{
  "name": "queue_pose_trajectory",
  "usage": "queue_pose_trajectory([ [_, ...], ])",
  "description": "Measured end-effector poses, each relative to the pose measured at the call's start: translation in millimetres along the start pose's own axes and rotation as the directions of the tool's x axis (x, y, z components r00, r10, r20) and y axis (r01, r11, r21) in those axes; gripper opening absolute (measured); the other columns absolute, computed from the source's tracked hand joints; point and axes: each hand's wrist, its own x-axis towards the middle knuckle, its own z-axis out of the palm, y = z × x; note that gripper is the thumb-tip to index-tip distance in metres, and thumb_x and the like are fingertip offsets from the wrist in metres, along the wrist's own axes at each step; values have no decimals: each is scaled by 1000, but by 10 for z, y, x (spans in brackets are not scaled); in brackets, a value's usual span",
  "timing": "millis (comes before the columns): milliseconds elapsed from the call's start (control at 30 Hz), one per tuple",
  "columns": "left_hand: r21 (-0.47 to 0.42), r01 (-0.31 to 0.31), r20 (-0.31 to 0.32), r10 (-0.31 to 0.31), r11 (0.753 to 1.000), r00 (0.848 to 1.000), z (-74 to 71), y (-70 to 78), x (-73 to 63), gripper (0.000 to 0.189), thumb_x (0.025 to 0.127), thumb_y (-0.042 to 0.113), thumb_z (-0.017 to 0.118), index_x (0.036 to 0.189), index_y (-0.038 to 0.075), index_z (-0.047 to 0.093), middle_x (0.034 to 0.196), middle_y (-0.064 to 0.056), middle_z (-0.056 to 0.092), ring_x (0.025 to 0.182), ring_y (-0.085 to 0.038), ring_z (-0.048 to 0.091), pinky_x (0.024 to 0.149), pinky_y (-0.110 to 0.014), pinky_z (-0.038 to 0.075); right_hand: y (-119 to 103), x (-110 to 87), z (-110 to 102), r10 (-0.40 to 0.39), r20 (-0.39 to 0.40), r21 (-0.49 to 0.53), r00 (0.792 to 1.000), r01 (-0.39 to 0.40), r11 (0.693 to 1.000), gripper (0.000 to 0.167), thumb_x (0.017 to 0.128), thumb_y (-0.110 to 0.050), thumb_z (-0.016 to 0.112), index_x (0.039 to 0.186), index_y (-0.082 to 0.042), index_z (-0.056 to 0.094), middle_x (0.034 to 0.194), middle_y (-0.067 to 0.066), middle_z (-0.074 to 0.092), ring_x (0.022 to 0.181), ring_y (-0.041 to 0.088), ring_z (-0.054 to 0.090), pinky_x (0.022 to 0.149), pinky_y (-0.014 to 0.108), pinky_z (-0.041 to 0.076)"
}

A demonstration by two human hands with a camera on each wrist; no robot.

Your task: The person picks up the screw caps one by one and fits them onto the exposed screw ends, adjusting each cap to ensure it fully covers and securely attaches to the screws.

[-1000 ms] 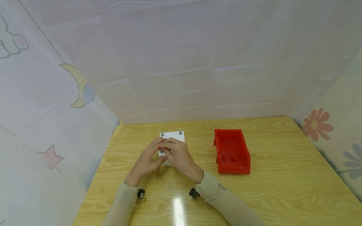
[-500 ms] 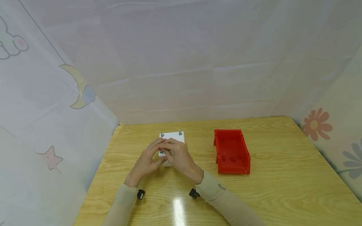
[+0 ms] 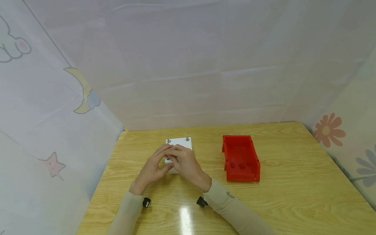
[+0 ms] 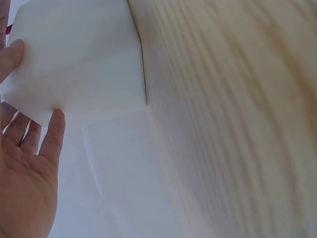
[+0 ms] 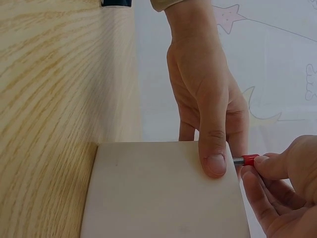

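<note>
A white block (image 3: 182, 141) stands on the table, with metal bolts (image 3: 187, 139) rising from its top near the corners. My left hand (image 3: 151, 168) steadies the block; in the right wrist view its thumb (image 5: 215, 161) presses one face while the other fingers reach behind. Thumb and fingertips of my right hand (image 3: 186, 163) pinch a small red cap (image 5: 250, 159) on the end of a bolt (image 5: 238, 161) at the near left corner. The left wrist view shows the block's plain side (image 4: 94, 74) with fingers at its edges. How deep the bolt sits in the cap is hidden.
To the right stands a red open-front bin (image 3: 243, 177) holding several small red pieces (image 3: 242, 165). Black wrist-camera parts (image 3: 146, 202) show beside both sleeves. Behind the wooden table (image 3: 293, 163) hangs a pale patterned cloth (image 3: 205, 81).
Both hands and the block keep nearly the same place; the right fingertips stay at the red cap. The whole view shifts very slightly.
</note>
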Motion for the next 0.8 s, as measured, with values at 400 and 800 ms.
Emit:
queue_pose_trajectory([
  [400,1,5,1,-5,1000,1000,-10,32,-1,63,99,18,80,157,18,55,164,-6,50,159,-34,37,130,-49,38,12,-10,12,-1,3,-12,1000,1,1000,15,98,1,74,111,-1,83,108,9,78,95,19,76,82,17,63],
  [800,0,16,10,-16,1000,1000,-9,40,3,62,99,19,79,156,18,55,165,-5,48,160,-32,36,130,-48,37,-2,-9,9,-1,7,-13,1000,1,1000,14,99,1,74,110,1,82,109,12,77,98,21,76,85,21,64],
])
